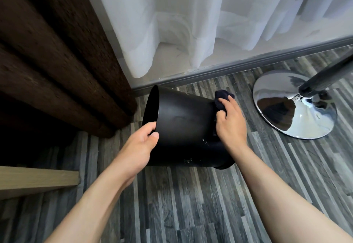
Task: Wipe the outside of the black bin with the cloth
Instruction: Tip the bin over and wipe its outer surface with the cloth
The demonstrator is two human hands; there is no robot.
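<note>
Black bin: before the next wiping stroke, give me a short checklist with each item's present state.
1. Left hand grips the black bin at its rim: ok.
2. Bin tipped, its side exposed: ok.
3. Right hand holds the cloth: ok.
4. Cloth touching the bin's base end: ok.
5. Pale specks low on the side cleaned: not ok.
6. Far side clean: cannot tell.

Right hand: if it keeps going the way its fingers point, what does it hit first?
The right hand points up-left, and the dark cloth it grips comes first, pressed on the black bin; beyond looks like floor, depth unclear.
</note>
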